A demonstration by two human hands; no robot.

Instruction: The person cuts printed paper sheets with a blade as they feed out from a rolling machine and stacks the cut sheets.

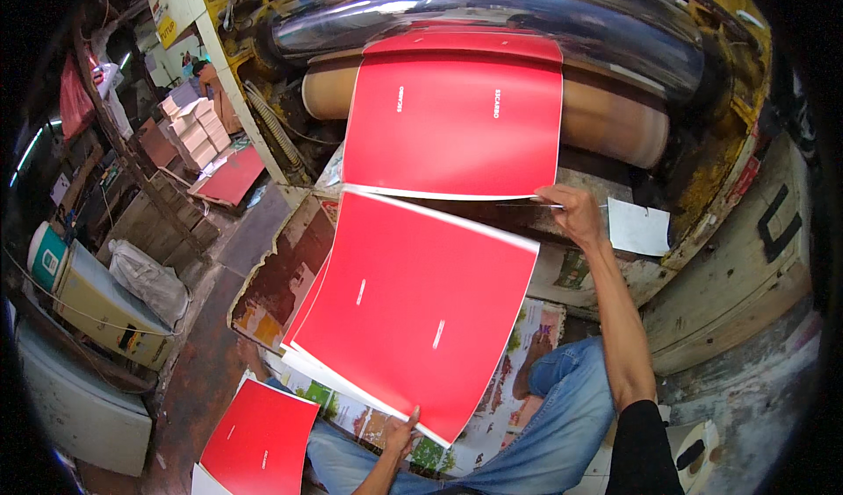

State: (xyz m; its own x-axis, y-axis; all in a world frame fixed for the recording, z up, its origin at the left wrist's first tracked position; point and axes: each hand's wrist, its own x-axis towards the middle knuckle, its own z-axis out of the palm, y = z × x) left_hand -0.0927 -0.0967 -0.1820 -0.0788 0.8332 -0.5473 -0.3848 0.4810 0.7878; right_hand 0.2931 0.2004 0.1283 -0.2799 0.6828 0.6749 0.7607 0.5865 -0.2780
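Note:
My left hand (399, 433), at the bottom, grips the near edge of a large red printed sheet (413, 310) with a white border, thumb on top. More red sheets show beneath its left side. My right hand (578, 217) is closed at the lower right corner of another red sheet (452, 130). A thin straight strip (536, 204) juts left from its fingers; its kind is too small to tell. This upper sheet curves over a brown roller (615, 130) and runs under a shiny metal roller (492, 21). The far edge of the lower sheet lies close to it.
A yellow machine frame (746, 152) surrounds the rollers. Another red sheet (259, 442) lies at the lower left beside my leg. A white paper piece (639, 227) is right of my right hand. Stacked paper blocks (198, 130) and a person (215, 95) are at the far left.

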